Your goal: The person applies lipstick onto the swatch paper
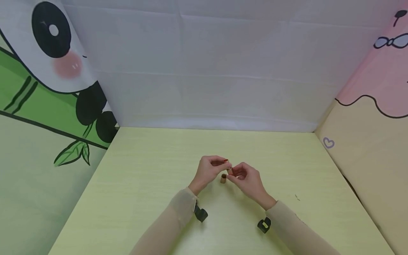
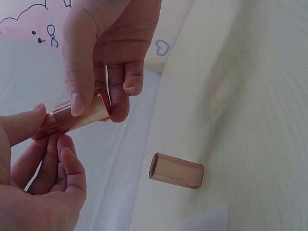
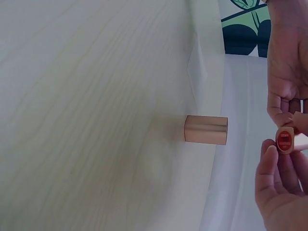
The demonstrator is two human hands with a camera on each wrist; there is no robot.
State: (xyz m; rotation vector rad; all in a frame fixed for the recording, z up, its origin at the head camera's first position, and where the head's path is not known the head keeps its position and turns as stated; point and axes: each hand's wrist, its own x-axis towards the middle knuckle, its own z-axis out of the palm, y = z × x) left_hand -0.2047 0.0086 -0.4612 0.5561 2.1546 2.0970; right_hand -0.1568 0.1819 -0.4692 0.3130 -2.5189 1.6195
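Note:
A rose-gold lipstick tube (image 1: 230, 171) is held above the table between both hands. With thumb and fingers the left hand (image 1: 208, 173) pinches its narrower end, as the left wrist view shows. The right hand (image 1: 250, 181) grips the wider part of the tube (image 2: 89, 115) from the other side. At one end of the lipstick, a red oval label (image 3: 285, 140) faces the right wrist camera. Just below the hands, the matching lipstick cap (image 1: 223, 179) stands upright on the table, its dark opening upward; neither hand touches this cap (image 2: 177, 171).
The pale wood-grain table (image 1: 143, 212) meets a white back wall (image 1: 204, 71). Printed side walls stand at left and right. Dark wrist mounts (image 1: 200, 213) hang beneath the sleeves. A small dark mark (image 1: 297, 197) lies on the table at right.

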